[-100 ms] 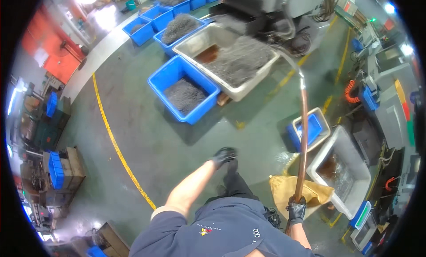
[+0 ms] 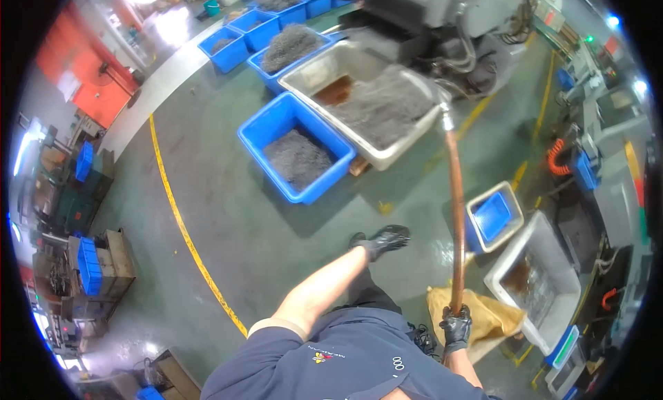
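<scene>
My right hand (image 2: 456, 329), in a black glove, is wrapped round the brown wooden handle (image 2: 457, 220) of a long-handled tool. The shaft rises away from me to a metal socket (image 2: 447, 119). Its blurred head is beside the near right corner of a grey bin (image 2: 382, 158) that holds grey metal shavings (image 2: 387, 109). My left hand (image 2: 389, 240), also black-gloved, reaches across in front of my body. It holds nothing visible, and its fingers look loosely stretched. Left of the grey bin stands a blue bin (image 2: 257, 158) with shavings (image 2: 298, 160) inside.
A tan sack (image 2: 494, 310) lies beside my right hand. Further right are a grey tub (image 2: 563, 276) with wet residue and a pale bin (image 2: 512, 213) containing a blue one. Several blue bins stand behind, near a grey machine (image 2: 407, 6). A yellow line (image 2: 181, 217) marks the floor at left.
My left hand has swung rightward. The tool's upper shaft has shifted left, making it more upright, and my right hand has moved slightly left. The bins appear slightly lower and farther right in view.
</scene>
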`<action>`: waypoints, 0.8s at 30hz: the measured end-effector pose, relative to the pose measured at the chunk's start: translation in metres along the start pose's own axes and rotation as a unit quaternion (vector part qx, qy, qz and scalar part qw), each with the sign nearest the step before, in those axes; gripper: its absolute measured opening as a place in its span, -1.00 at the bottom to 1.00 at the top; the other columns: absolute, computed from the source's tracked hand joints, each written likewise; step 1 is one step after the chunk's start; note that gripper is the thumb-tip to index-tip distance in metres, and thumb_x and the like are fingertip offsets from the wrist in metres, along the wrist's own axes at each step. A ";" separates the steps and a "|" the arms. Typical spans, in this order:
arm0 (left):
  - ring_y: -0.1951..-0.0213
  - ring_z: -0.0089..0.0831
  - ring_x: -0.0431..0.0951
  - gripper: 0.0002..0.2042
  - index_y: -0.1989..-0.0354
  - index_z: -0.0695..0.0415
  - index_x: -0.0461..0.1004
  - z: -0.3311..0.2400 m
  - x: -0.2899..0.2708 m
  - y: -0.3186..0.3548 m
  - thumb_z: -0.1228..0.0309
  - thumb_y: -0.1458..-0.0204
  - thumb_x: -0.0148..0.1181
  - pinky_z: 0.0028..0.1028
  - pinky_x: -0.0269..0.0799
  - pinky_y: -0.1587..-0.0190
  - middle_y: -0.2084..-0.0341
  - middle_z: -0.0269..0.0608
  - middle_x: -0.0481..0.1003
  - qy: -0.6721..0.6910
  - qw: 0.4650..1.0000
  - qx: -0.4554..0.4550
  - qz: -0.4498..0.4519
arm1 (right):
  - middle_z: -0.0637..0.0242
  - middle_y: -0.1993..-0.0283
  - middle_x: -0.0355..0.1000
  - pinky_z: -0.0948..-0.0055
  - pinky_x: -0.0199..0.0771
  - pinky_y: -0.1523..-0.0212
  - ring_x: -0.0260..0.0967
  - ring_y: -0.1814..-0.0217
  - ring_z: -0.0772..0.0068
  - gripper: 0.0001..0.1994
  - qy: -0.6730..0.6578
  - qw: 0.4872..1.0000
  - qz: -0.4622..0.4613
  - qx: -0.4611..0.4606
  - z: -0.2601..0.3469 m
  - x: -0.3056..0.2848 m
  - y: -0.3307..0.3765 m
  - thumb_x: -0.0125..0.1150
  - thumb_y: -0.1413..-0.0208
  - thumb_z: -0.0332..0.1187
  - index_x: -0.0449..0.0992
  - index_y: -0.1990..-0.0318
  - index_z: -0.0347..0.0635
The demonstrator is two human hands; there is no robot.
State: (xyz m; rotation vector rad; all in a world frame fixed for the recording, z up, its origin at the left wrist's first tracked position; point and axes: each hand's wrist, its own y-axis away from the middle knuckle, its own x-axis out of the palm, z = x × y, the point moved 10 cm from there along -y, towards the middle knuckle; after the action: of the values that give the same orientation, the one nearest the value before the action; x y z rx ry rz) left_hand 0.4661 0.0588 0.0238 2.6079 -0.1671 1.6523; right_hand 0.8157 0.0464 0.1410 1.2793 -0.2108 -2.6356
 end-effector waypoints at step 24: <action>0.48 -0.26 0.48 -0.80 0.36 0.15 0.41 -0.460 -0.167 -0.016 0.32 0.07 0.21 -0.25 0.51 0.29 0.56 -0.20 0.42 0.061 0.938 -0.238 -0.243 | -0.04 0.28 0.43 0.09 0.41 0.31 0.39 0.29 -0.11 -0.55 0.188 0.972 0.108 0.090 0.490 0.328 0.096 0.19 0.17 -0.18 0.39 0.09 -0.17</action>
State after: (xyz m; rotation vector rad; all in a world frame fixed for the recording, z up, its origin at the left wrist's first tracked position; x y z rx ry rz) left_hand -0.0160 0.1318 0.0698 1.9779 0.0746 1.3770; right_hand 0.2431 -0.1077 0.2144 1.6768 -0.5031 -2.1848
